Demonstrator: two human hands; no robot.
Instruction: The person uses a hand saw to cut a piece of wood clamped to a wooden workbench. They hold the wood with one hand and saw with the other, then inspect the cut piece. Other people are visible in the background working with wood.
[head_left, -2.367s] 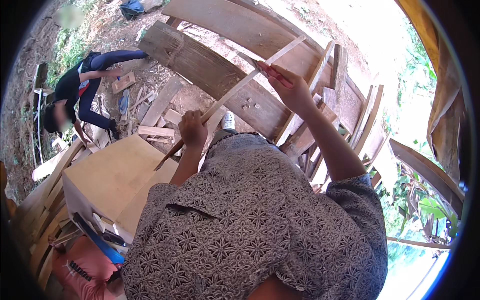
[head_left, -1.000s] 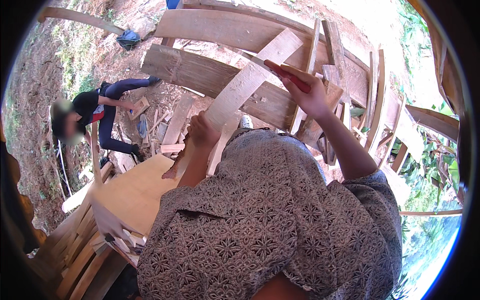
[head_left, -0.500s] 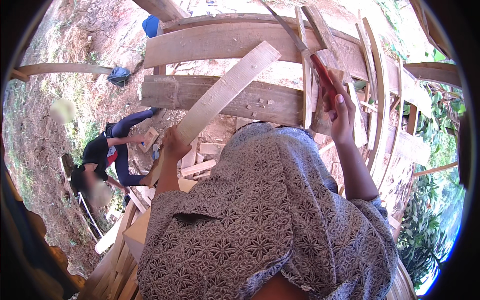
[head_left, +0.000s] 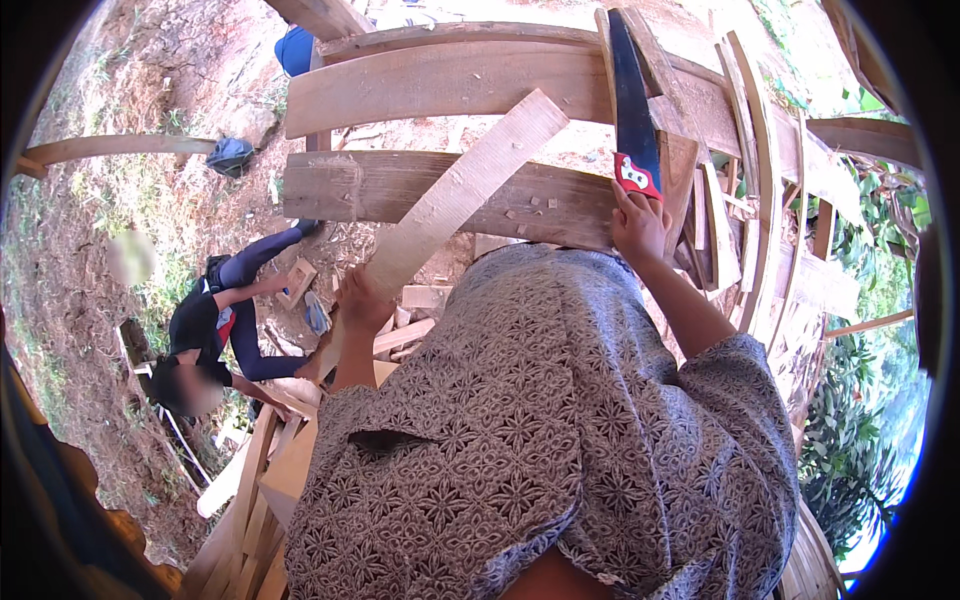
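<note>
My left hand [head_left: 364, 300] is closed around the near part of a pale wooden board [head_left: 470, 185]. The board slants away to the right across the planks of the bench, its far end resting over the gap between them. On the right, my right hand [head_left: 640, 226] is at the red handle [head_left: 638, 177] of a handsaw, its fingers curled at the handle's near end. The saw's dark blade [head_left: 631, 90] points away from me with its broad side facing up, lying along the wooden strips at the bench's right.
Two wide bench planks [head_left: 420, 90] run crosswise ahead, with small chips on the nearer one. Long wooden strips [head_left: 755, 180] stand at the right. Offcuts [head_left: 425, 297] lie below. At the left another person [head_left: 205, 325] bends over, one hand near a wooden piece [head_left: 297, 283].
My right hand has lowered the saw toward the bench and turned it, so its blade now shows broadside and points straight away. The board in my left hand has shifted slightly right.
</note>
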